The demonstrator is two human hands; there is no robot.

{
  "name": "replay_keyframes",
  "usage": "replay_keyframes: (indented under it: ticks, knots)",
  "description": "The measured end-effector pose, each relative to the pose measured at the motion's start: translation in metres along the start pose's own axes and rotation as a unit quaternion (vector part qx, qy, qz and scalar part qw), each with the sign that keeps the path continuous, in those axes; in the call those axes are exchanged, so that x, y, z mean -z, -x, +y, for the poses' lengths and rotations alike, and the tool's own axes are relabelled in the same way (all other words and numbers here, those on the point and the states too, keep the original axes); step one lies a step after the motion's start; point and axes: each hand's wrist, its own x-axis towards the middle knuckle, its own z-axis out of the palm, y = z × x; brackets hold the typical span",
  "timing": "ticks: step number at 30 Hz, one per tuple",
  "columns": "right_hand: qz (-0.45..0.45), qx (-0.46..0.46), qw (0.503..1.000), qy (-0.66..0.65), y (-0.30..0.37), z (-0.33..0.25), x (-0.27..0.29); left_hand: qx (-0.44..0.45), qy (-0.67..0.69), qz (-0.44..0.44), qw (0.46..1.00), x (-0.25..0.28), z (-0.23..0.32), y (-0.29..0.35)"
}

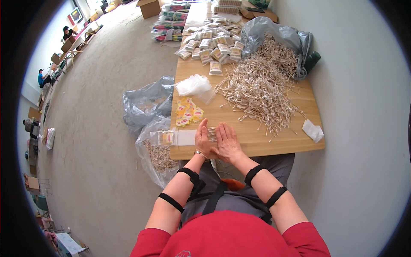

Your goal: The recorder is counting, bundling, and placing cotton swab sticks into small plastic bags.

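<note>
Between my two hands, near the table's front edge, lies a small row of cotton swabs (212, 134). My left hand (203, 140) stands on its edge along their left side, fingers stretched out. From the right, my right hand (228, 141) lies flat with straight fingers, touching the swabs; the heels of both hands meet. Just left of my left hand is a clear plastic bag (186, 138), its empty flap toward the hand. The bag's far left end holds swabs and a yellow card (167, 138), over the table edge. Yellow cards (187, 112) lie loosely beyond it.
A big heap of loose swabs (261, 92) spills from a grey plastic sack (274, 29). Empty clear bags (193, 85) and many filled packets (214, 45) lie farther back. A white paper (313, 131) is at right. Plastic sacks (147, 100) stand left of the table (257, 147).
</note>
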Motion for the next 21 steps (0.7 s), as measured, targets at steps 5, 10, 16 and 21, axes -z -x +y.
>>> replay_keyframes:
  ticks: [5,10,16,21]
  knots:
    - [0.046,0.022,0.995,-0.085,0.002,0.005,0.0,0.012,0.028,0.014,0.999,0.003,-0.001,0.0]
    - [0.188,-0.066,0.918,-0.343,0.001,0.021,-0.006,0.014,0.021,-0.011,1.0,-0.002,0.002,0.001]
    - [0.271,-0.149,0.801,-0.512,-0.016,0.01,-0.009,0.007,-0.017,-0.028,0.999,-0.011,0.004,0.007]
    - [0.252,-0.125,0.783,-0.555,-0.029,-0.001,-0.01,-0.011,-0.058,-0.031,0.998,-0.013,0.006,0.012]
